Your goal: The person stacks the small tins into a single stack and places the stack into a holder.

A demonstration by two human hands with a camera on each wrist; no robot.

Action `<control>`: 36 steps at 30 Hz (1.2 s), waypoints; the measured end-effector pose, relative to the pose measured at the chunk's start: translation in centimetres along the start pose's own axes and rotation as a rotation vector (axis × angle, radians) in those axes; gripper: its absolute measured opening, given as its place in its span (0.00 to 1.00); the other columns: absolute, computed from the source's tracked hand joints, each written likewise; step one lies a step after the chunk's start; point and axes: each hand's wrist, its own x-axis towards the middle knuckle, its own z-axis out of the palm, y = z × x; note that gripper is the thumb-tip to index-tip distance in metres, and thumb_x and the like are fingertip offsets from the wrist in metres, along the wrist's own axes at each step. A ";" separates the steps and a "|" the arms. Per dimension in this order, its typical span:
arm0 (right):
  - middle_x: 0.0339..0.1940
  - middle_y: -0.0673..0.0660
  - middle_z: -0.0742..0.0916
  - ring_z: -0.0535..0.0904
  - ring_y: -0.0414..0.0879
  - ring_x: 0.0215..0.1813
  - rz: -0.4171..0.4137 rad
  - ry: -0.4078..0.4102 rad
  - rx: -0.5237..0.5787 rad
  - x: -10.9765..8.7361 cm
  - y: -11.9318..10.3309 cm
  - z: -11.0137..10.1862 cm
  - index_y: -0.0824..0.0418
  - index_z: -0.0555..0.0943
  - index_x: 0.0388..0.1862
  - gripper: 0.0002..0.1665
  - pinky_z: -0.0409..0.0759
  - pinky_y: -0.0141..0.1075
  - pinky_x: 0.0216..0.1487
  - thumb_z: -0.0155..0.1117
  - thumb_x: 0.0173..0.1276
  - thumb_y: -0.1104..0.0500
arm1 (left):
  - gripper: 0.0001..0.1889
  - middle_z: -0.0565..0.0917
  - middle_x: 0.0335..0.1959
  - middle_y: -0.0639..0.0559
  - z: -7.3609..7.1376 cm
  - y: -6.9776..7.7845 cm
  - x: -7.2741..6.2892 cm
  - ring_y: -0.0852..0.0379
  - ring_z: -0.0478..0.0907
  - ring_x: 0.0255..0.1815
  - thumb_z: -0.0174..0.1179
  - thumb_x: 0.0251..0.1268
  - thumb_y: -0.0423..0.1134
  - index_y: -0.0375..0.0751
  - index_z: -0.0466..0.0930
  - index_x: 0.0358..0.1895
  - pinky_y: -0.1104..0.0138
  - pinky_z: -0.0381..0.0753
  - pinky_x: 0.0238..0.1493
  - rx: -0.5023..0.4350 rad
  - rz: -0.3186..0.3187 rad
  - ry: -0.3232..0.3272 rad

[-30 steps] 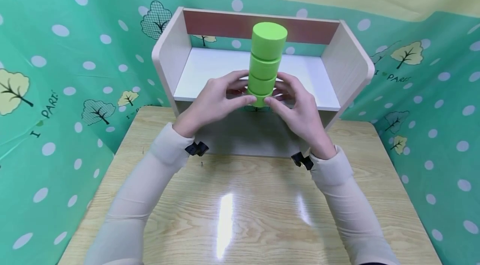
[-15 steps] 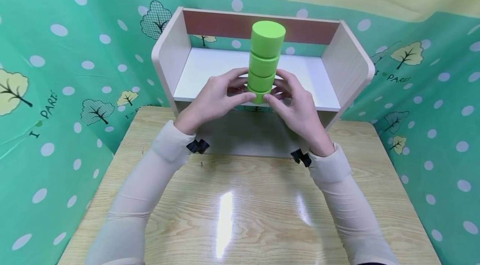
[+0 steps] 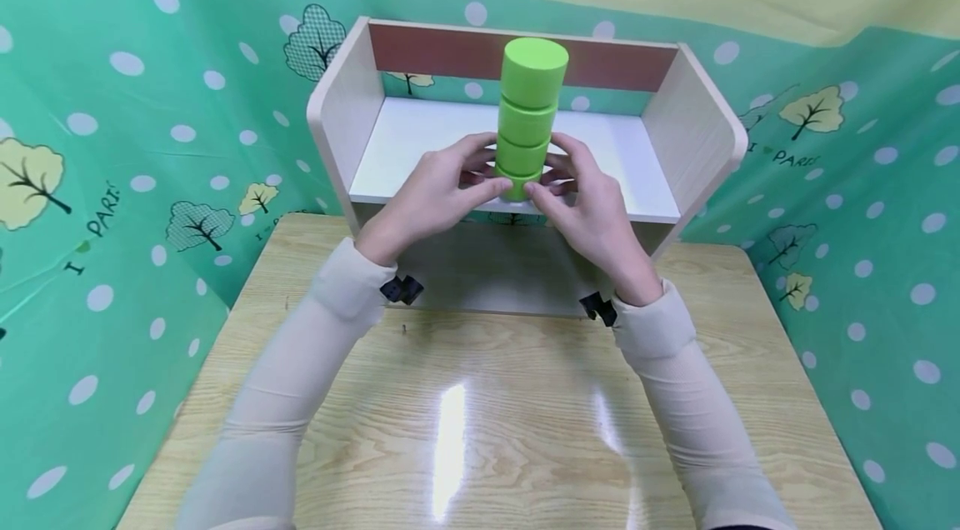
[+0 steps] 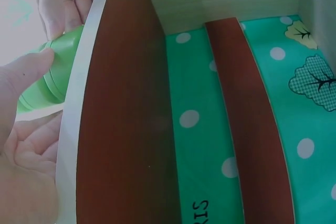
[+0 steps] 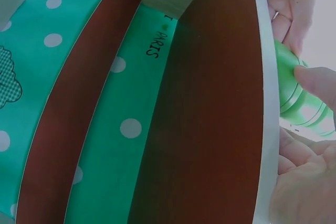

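In the head view a tall green cylinder stands upright at the middle of the shelf's front edge. Grooves ring it, as though several round pieces were stacked. My left hand grips its lower part from the left, thumb at the front near the base. From the right, my right hand holds the same part, its thumb close to the other. The white upper shelf lies behind and under it; whether the base touches the board I cannot tell. Both wrist views show the green cylinder partly hidden by the shelf edge.
Pale side panels bound the shelf unit left and right, with a reddish-brown rail across its back. The unit stands on a wooden table. A green dotted curtain hangs around the table.
Both hands have shifted slightly forward with the green cylinder, toward the shelf. Its base now appears a little higher against the board's front edge. The hold looks the same.
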 end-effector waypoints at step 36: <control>0.50 0.65 0.87 0.86 0.52 0.41 0.053 0.143 -0.236 0.5 -0.2 1.6 0.71 0.69 0.67 0.32 0.88 0.40 0.44 0.68 0.70 0.59 | 0.32 0.85 0.53 0.43 1.4 -0.3 0.4 0.56 0.83 0.45 0.65 0.69 0.44 0.31 0.67 0.70 0.67 0.85 0.49 0.230 -0.054 0.183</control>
